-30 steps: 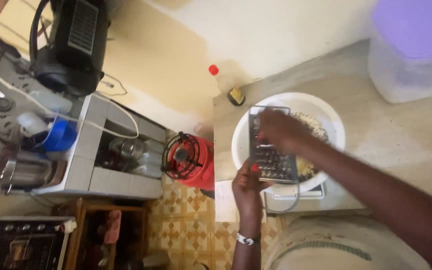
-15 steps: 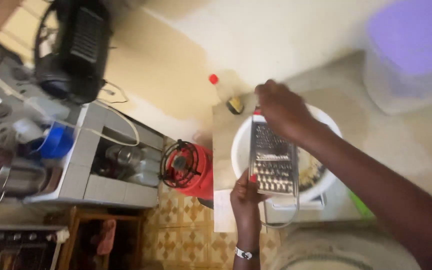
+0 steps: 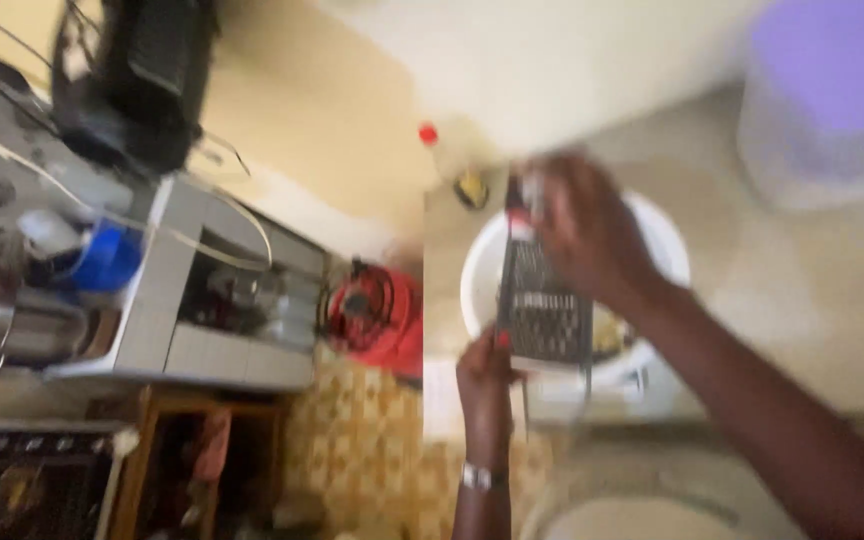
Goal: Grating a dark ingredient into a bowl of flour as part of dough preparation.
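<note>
A flat metal grater lies slanted over a white bowl on a grey counter. My left hand grips the grater's near lower edge. My right hand is at the grater's far top end, fingers curled; the blur hides whether it holds a piece of food. Pale grated shreds lie in the bowl beside the grater.
A small bottle with a red cap stands behind the bowl. A translucent container with a purple lid sits at the far right. Left of the counter are a red gas cylinder, a tiled shelf with pots, and a black appliance.
My right hand slid from the grater's middle up to its far top end. The view shifted and blurred. My left hand stayed on the grater's lower edge.
</note>
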